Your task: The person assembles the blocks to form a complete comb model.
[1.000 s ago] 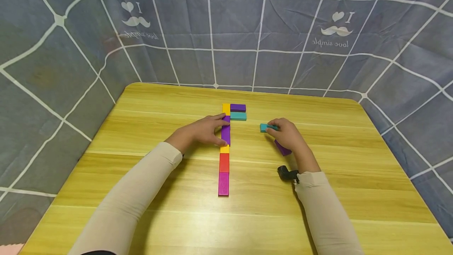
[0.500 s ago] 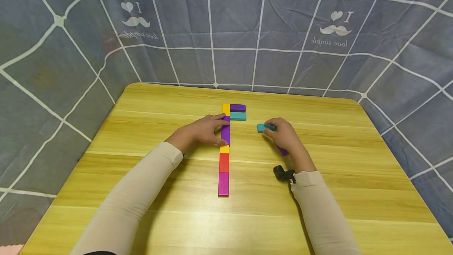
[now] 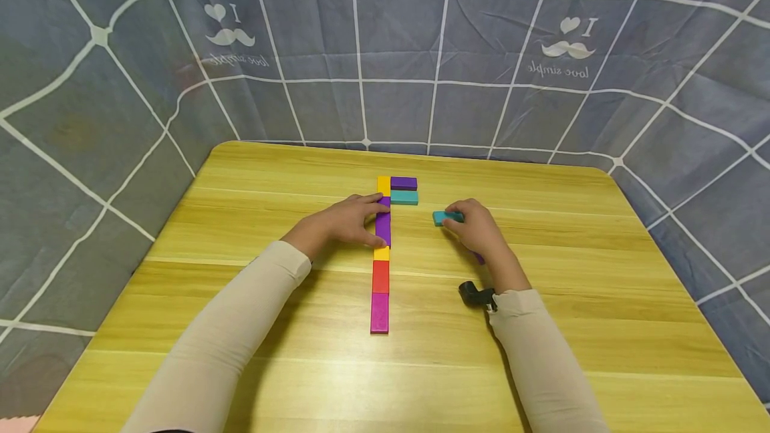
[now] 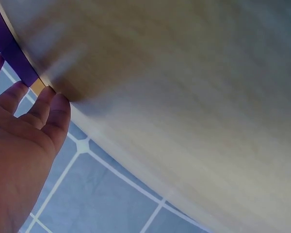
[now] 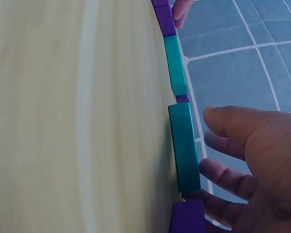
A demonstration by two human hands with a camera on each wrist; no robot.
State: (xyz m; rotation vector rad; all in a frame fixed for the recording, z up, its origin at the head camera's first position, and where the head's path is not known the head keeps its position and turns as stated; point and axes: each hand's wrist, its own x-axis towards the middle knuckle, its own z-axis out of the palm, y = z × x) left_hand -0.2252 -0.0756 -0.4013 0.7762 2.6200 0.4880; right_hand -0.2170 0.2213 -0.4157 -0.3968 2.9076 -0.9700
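Note:
A column of flat coloured blocks runs toward the person in the head view: yellow (image 3: 383, 185), purple (image 3: 383, 226), another yellow (image 3: 381, 254), red (image 3: 381, 276) and magenta (image 3: 379, 313). My left hand (image 3: 345, 219) rests at the column's left side, its spread fingertips and thumb touching the purple part. My right hand (image 3: 481, 229) pinches a teal block (image 3: 439, 218) between thumb and fingers, low over the table and right of the column. A second teal block (image 3: 404, 198) and a purple block (image 3: 404, 183) project rightward from the column's top.
Another purple block (image 3: 478, 257) lies mostly hidden under my right hand; the right wrist view shows a purple block (image 5: 188, 217) near that hand. A black wrist camera (image 3: 475, 295) sits at the right cuff. Grey curtain (image 3: 397, 52) surrounds the wooden table (image 3: 433, 379).
My right hand has slid left with the teal block, closer to the column, and now covers more of the loose purple block. The left hand has stayed in place.

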